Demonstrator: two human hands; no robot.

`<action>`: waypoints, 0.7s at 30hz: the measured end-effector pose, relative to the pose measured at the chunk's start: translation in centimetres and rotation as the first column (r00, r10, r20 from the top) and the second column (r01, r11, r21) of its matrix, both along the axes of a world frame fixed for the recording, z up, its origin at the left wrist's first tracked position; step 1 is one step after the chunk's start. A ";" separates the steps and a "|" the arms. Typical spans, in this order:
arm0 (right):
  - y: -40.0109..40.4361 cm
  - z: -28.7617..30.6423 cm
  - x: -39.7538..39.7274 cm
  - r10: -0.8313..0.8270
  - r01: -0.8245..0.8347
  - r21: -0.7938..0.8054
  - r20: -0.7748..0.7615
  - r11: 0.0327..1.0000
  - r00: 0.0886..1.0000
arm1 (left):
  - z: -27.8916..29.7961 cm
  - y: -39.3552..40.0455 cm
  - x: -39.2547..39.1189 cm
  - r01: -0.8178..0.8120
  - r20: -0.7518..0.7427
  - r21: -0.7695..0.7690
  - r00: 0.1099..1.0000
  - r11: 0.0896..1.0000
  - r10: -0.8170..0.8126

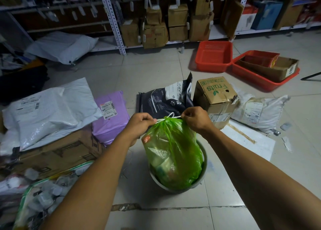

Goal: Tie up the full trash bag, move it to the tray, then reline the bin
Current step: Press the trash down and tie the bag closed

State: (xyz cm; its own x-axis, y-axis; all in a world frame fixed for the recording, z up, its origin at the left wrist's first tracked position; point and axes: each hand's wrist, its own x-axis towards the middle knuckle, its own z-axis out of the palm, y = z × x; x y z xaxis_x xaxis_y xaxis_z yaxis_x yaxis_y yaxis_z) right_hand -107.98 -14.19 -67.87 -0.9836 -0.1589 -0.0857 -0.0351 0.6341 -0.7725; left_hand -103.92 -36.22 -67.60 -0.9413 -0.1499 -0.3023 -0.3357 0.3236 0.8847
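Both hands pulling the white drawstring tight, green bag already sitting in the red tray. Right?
Not quite. Both hands, left hand and right hand, do pinch the white drawstring, but the head view shows the green bag still in the grey bin, not the red tray.

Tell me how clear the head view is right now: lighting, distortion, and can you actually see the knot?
Head view: dim overall, shelves at the top darkest; wide-angle lens bows the shelf posts and stretches the forearms. The green trash bag is sharp, with glare patches on its plastic. The white drawstring is visible between the left hand and right hand, but too small to judge the knot.
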 end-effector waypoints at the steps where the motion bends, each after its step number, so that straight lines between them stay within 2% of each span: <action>1: 0.0 0.0 0.0 -0.012 0.012 0.014 -0.001 1.000 1.000 | 0.0 0.0 0.0 -0.007 -0.005 0.006 1.000 1.000 0.007; 13: 0.3 -0.3 0.5 -0.020 0.017 0.073 0.038 0.997 0.999 | -0.2 -0.1 0.1 -0.036 0.015 0.045 0.999 0.998 0.035; 17: 0.0 -0.2 0.3 -0.004 0.006 0.097 -0.022 0.995 1.000 | -0.1 -0.1 0.5 -0.026 -0.002 0.100 1.000 0.995 0.026; 19: -0.9 0.1 0.3 0.028 -0.025 0.057 -0.047 0.998 0.999 | -0.2 0.1 0.7 -0.019 -0.001 0.101 1.000 0.995 0.019; 21: -2.3 0.4 0.6 0.128 -0.126 0.048 -0.044 0.991 0.991 | -0.4 0.5 1.1 -0.006 0.004 0.085 1.000 0.996 0.006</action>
